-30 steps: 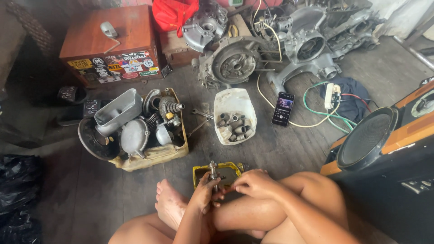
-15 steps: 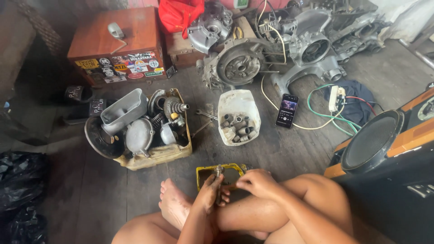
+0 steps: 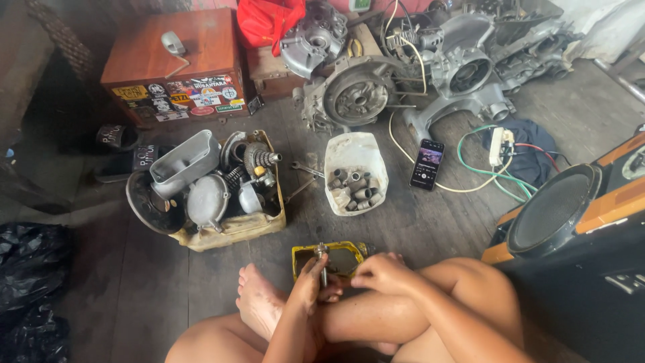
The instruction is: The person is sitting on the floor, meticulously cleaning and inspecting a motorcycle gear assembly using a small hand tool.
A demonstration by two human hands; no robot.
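Observation:
I sit cross-legged on a wooden floor. My left hand (image 3: pixel 310 281) grips a small upright metal part with a shaft (image 3: pixel 322 257), held over my crossed legs. My right hand (image 3: pixel 377 273) has its fingers curled against the same part from the right. Just beyond both hands lies a small yellow tray (image 3: pixel 349 250) with dark liquid in it. My bare foot (image 3: pixel 257 302) rests to the left of the hands.
A yellowish box (image 3: pixel 232 228) of engine parts stands left. A cut white jug (image 3: pixel 356 151) holds several metal sockets. A phone (image 3: pixel 427 163), cables, engine casings (image 3: pixel 356 97), a stickered wooden box (image 3: pixel 178 64), a speaker (image 3: pixel 551 212) and black bags (image 3: pixel 30 282) surround me.
The view has shifted slightly, so the floor items sit a little lower in frame. Both hands stay together on the small metal part above the yellow tray.

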